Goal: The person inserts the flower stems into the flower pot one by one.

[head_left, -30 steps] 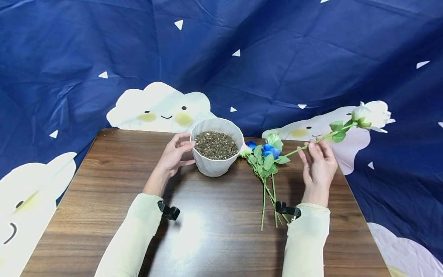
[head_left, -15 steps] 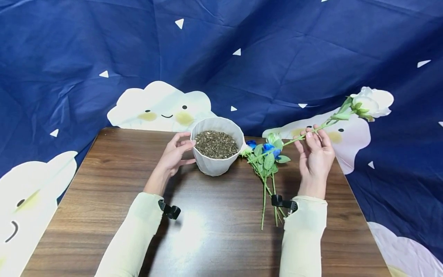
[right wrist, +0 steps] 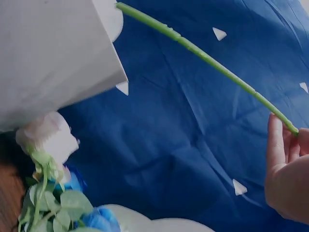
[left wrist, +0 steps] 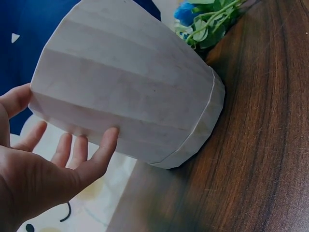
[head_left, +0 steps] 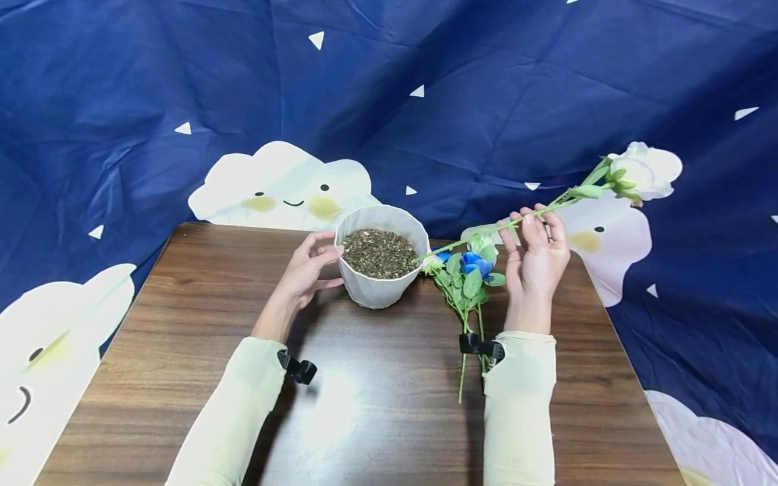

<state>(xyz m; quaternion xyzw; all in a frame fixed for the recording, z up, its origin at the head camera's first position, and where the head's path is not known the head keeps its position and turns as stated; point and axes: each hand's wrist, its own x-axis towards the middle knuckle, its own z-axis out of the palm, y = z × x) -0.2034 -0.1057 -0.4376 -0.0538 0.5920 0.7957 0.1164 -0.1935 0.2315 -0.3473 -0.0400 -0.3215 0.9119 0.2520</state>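
Observation:
A white faceted flowerpot (head_left: pixel 373 295) full of brown soil (head_left: pixel 379 253) stands near the back of the table. My left hand (head_left: pixel 302 273) rests against the pot's left side, one digit right at the rim and the others spread along the wall (left wrist: pixel 120 87). Up to the right, my right hand (head_left: pixel 536 260) pinches the green stem (right wrist: pixel 207 59) of a white rose (head_left: pixel 647 171) between thumb and fingers. The rose slants, bloom up to the right, and its bare stem end overlaps the pot's right rim in the head view.
Several blue and white roses (head_left: pixel 475 264) lie on the brown wooden table (head_left: pixel 389 418) just right of the pot, stems toward me. Behind the table hangs a blue curtain (head_left: pixel 365 81) printed with white clouds. Each wrist wears a small black camera mount (head_left: pixel 298 368).
My right hand has carried the white rose left and upward, bringing its stem end from the lying roses to the pot's rim. The left hand and pot stay put.

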